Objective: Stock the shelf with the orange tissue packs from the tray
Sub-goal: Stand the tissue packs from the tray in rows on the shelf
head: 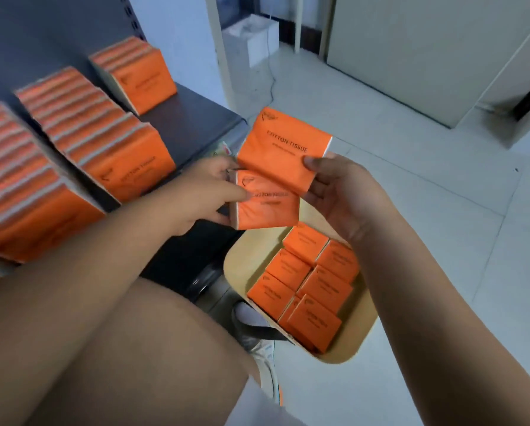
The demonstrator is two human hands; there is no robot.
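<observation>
A lower tissue pack is gripped by the left hand and an upper tissue pack is pinched by the right hand above the tray, so the carrying step is judged in hand, and placing beside the rows on the shelf is called for.

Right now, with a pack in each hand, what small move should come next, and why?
Probably carry the lower pack, gripped by the left hand, to the front of the shortest row: bare shelf shows there, and the right hand holds the upper pack clear of the tray.
</observation>
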